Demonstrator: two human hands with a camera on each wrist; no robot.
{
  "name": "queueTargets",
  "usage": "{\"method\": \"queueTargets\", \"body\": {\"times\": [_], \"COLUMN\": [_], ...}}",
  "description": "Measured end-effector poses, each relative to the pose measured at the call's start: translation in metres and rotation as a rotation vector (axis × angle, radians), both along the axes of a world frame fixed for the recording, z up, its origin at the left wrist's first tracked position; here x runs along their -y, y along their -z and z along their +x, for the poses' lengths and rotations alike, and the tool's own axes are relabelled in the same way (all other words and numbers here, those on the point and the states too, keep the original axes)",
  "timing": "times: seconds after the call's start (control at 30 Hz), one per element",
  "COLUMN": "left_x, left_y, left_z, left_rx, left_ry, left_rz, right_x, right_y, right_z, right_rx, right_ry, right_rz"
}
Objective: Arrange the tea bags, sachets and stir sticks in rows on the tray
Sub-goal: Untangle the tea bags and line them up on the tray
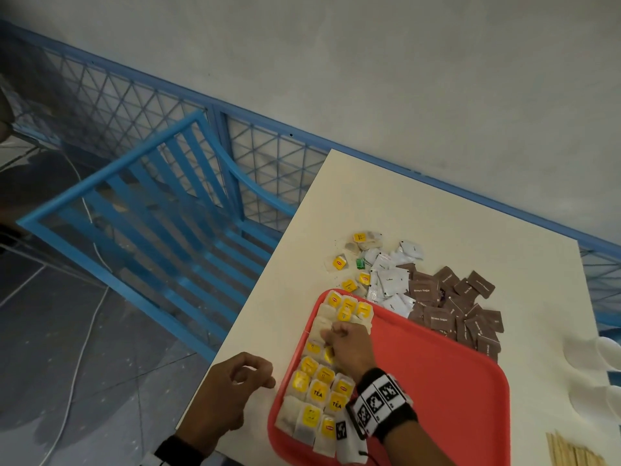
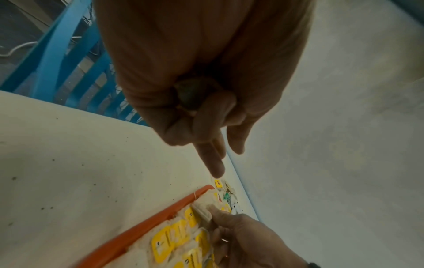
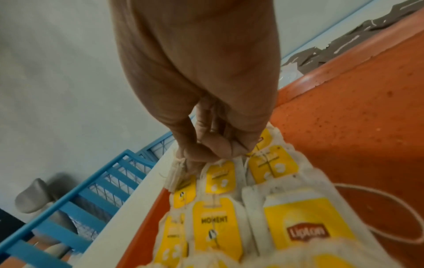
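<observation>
Right hand [image 1: 349,348] pinched a tea bag [image 3: 175,174] on the tray [image 1: 447,371].
Left hand [image 1: 232,388] hung loosely curled, empty; dragging might have snagged strings, scattering the packed rows [image 1: 322,395] beneath its wrist.

The stir sticks [image 1: 571,452], at five o'clock, run off the bottom edge. The right hand [image 1: 349,346] hides several tea bags [image 1: 316,391] beneath it. White cups [image 1: 605,358], at three o'clock, are cropped.
</observation>
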State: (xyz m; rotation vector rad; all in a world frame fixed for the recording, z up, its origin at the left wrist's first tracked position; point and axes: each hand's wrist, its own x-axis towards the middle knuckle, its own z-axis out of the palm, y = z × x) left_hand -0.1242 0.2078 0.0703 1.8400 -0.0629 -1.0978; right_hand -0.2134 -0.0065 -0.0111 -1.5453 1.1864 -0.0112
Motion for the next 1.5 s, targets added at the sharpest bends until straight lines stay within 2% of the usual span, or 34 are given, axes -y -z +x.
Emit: {"method": "queueTargets", "body": {"times": [0.23, 0.43, 0.53, 0.6, 0.67, 0.73, 0.83, 0.97, 1.1, 1.17, 1.27, 1.4, 1.5], "left_x": [0.008, 0.025, 0.035, 0.044, 0.055, 0.067, 0.086, 0.106, 0.119, 0.122, 0.119, 0.113, 0.115], "left_y": [0.000, -0.010, -0.018, -0.025, -0.031, -0.035, -0.040, -0.049, -0.063, -0.070, -0.078, -0.086, -0.094], "left_z": [0.002, 0.002, 0.002, 0.002, -0.002, -0.008, -0.024, -0.052, -0.077, -0.084, -0.086, -0.088, -0.090], "left_rx": [-0.063, -0.385, -0.459, -0.484, -0.511, -0.529, -0.542, -0.429, -0.211, -0.189, -0.157, 0.124, 0.234], "left_ry": [-0.080, -0.313, -0.332, -0.326, -0.318, -0.287, -0.217, -0.108, 0.026, 0.046, 0.045, 0.154, 0.133], "left_rz": [-0.057, -0.236, -0.310, -0.356, -0.396, -0.433, -0.482, -0.471, -0.414, -0.435, -0.528, -0.564, -0.588], "right_x": [-0.012, -0.010, -0.006, -0.008, -0.014, -0.023, -0.033, -0.033, -0.023, -0.018, -0.005, 0.011, 0.015], "right_y": [0.003, -0.005, -0.036, -0.071, -0.108, -0.134, -0.145, -0.140, -0.143, -0.148, -0.156, -0.162, -0.172], "right_z": [0.005, 0.006, -0.004, -0.016, -0.030, -0.042, -0.057, -0.075, -0.093, -0.101, -0.113, -0.121, -0.122], "right_rx": [-0.147, -0.248, -0.077, 0.109, 0.241, 0.312, 0.292, 0.209, 0.260, 0.338, 0.547, 0.648, 0.690], "right_ry": [-0.003, -0.220, -0.217, -0.201, -0.258, -0.373, -0.455, -0.397, -0.322, -0.255, -0.113, -0.025, -0.036], "right_rz": [-0.278, -0.413, -0.468, -0.494, -0.465, -0.438, -0.492, -0.560, -0.519, -0.408, -0.147, -0.112, -0.133]}}
